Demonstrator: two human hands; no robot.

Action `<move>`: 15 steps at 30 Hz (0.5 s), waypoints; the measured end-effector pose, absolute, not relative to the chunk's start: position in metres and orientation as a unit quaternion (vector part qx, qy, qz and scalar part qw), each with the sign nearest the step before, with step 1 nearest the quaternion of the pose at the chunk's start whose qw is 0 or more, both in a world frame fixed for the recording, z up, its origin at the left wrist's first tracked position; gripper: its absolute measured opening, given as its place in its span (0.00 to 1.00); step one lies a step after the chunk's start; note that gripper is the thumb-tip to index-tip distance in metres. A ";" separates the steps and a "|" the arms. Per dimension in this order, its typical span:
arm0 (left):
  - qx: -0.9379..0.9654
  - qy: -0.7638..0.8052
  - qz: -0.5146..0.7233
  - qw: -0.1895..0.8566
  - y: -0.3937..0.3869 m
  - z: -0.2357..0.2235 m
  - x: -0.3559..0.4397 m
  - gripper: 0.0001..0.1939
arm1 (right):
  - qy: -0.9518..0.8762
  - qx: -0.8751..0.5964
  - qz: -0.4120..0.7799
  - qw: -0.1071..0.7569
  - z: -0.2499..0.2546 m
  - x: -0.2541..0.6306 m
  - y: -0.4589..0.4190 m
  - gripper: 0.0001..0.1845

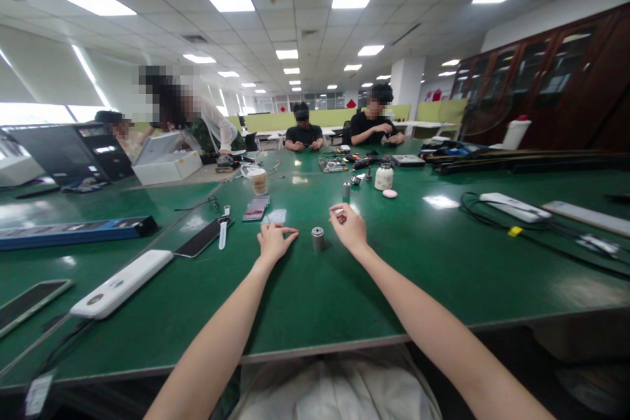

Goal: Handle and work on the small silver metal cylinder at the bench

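Observation:
A small silver metal cylinder (317, 239), with round details on its top, stands upright on the green table between my hands. My left hand (274, 243) is just left of it, apart from it, thumb and forefinger tips brought together. Whatever they may hold is too small to see. To the right of the cylinder, my right hand (349, 228) is raised with its fingers curled towards the thumb. Something small and pale may sit between those fingertips, but I cannot make it out. Beyond this hand stands a second, slimmer metal cylinder (346, 191).
A white jar (384, 177) stands near a pink lid (390, 194). Left lie a watch (223, 230), a dark phone (204, 238) and a white power strip (123, 283). Cables (485, 213) run on the right. Several people are around the far side.

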State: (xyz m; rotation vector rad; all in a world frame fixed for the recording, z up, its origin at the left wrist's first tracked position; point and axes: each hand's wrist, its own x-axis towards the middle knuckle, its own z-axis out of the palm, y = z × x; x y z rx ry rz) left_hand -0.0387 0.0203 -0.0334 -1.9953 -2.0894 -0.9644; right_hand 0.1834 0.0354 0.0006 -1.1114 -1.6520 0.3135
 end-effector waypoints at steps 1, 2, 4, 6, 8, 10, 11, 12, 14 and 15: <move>-0.652 -0.682 -0.329 0.049 0.019 -0.032 -0.036 0.12 | -0.695 -0.467 0.129 0.532 0.000 0.184 0.036 0.07; -0.648 -0.676 -0.348 0.051 0.017 -0.029 -0.032 0.12 | -0.696 -0.468 0.125 0.531 0.000 0.184 0.036 0.07; -0.647 -0.649 -0.397 0.059 0.011 -0.022 -0.021 0.12 | -0.698 -0.470 0.116 0.528 0.000 0.184 0.036 0.06; -0.672 -0.596 -0.433 0.072 0.004 -0.014 -0.006 0.10 | -0.698 -0.475 0.110 0.524 0.000 0.184 0.035 0.06; -0.695 -0.558 -0.447 0.079 -0.004 -0.007 0.008 0.09 | -0.701 -0.480 0.111 0.516 0.001 0.184 0.035 0.06; -0.710 -0.544 -0.442 0.072 -0.009 -0.005 0.020 0.09 | -0.703 -0.483 0.117 0.509 0.001 0.185 0.034 0.06; -0.715 -0.541 -0.438 0.068 -0.010 -0.005 0.024 0.08 | -0.704 -0.483 0.120 0.507 0.002 0.185 0.034 0.06; -0.718 -0.540 -0.434 0.064 -0.011 -0.006 0.027 0.08 | -0.704 -0.482 0.123 0.506 0.002 0.185 0.034 0.06; -0.719 -0.540 -0.433 0.062 -0.009 -0.008 0.029 0.07 | -0.706 -0.478 0.126 0.507 0.002 0.184 0.033 0.06; -0.716 -0.542 -0.435 0.063 -0.008 -0.009 0.029 0.07 | -0.707 -0.476 0.126 0.508 0.002 0.184 0.033 0.06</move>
